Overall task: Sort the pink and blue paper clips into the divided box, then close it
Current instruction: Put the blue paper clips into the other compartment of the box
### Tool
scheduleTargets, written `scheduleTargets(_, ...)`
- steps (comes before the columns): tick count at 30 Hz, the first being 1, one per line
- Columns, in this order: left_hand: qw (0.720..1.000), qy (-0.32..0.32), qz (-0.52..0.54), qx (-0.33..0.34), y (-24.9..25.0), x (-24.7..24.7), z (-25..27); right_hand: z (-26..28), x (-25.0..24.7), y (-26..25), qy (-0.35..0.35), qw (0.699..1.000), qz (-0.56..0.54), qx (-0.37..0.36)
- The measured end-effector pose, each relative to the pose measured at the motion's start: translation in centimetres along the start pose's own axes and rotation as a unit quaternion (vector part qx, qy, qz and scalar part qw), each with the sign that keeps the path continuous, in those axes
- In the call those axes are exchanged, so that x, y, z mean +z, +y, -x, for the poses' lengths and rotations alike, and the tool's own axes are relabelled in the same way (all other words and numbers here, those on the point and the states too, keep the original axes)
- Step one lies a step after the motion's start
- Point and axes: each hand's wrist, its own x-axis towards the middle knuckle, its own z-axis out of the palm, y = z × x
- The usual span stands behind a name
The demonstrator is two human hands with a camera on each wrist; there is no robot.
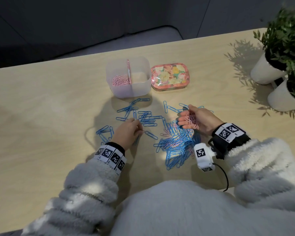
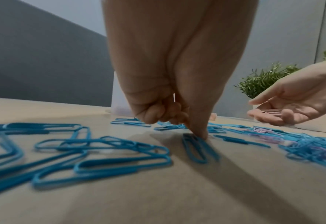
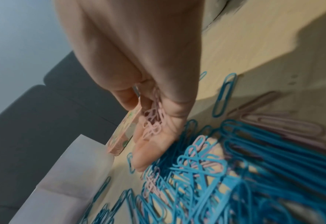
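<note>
Left hand, fingers curled, one fingertip pinning a blue clip flat on the table, near-left of the divided box; whether it grips anything, can't tell. Blue clips scattered just in front of the box; mixed pile further toward the person. Right hand, near-right of the box, cups a pink bunch. Clips look light, stiff, slick, tangle-prone: slide, then pinch by the wire loop. Lid sits just right of the box.

Dim, cool indoor light; soft focus.
Plant shadows fall leftward across table; wrist views motion-blurred, edges stretched.
</note>
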Motion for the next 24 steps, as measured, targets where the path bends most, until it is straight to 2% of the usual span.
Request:
scheduleTargets(2, 1.0, -0.006, -0.011, -0.003, 0.0, 0.0, -0.2, 0.0, 0.4, -0.3, -0.004, 1.0, 0.005, 0.0)
scheduleTargets(4, 1.0, -0.015, -0.015, -0.021, 0.0, -0.2, -0.3, -0.3, 0.7, -0.2, 0.017, 0.992, 0.109, -0.063)
scheduleTargets(5, 0.999, -0.021, -0.015, -0.03, 0.0, -0.2, -0.4, -0.6, 0.8, -0.3, 0.035, 0.974, 0.192, -0.118)
scheduleTargets(7, 0.999, -0.032, -0.011, -0.04, -0.1, -0.4, -0.5, -1.4, 1.0, -0.4, 0.054, 0.91, 0.35, -0.215)
scheduleTargets(11, 0.996, -0.028, 0.058, -0.059, 0.1, -1.1, -0.6, -1.9, 1.9, -0.5, 0.047, 0.779, 0.585, -0.22)
scheduleTargets(13, 0.99, -0.018, 0.123, -0.061, 0.1, -1.5, -0.7, -2.2, 2.2, -0.5, 0.035, 0.75, 0.628, -0.205)
scheduleTargets(15, 0.976, -0.025, 0.209, -0.063, 0.4, -1.7, -0.8, -2.4, 2.3, -0.6, 0.019, 0.737, 0.649, -0.189)
scheduleTargets(16, 0.964, -0.035, 0.255, -0.064, 0.6, -1.7, -0.9, -2.4, 2.3, -0.6, 0.009, 0.75, 0.634, -0.189)
scheduleTargets(17, 0.952, -0.048, 0.294, -0.067, 1.0, -1.6, -1.0, -2.2, 2.2, -0.8, 0.006, 0.787, 0.587, -0.188)
scheduleTargets(19, 0.925, -0.089, 0.36, -0.087, 2.0, -1.4, -1.3, -1.5, 2.2, -1.0, 0.004, 0.898, 0.399, -0.187)
scheduleTargets(20, 0.907, -0.111, 0.393, -0.104, 2.5, -1.3, -1.4, -1.1, 2.0, -1.0, 0.0, 0.939, 0.294, -0.178)
scheduleTargets(21, 0.889, -0.13, 0.421, -0.12, 3.0, -1.2, -1.6, -0.7, 1.7, -0.9, -0.009, 0.963, 0.216, -0.16)
scheduleTargets(22, 0.877, -0.142, 0.441, -0.129, 3.5, -1.0, -1.7, -0.5, 1.3, -0.6, -0.016, 0.975, 0.172, -0.143)
scheduleTargets(23, 0.876, -0.147, 0.441, -0.127, 3.8, -0.7, -1.9, -0.4, 1.0, -0.3, -0.018, 0.977, 0.168, -0.131)
scheduleTargets(24, 0.889, -0.145, 0.419, -0.114, 4.2, -0.3, -2.0, -0.3, 0.7, 0.3, -0.014, 0.971, 0.195, -0.135)
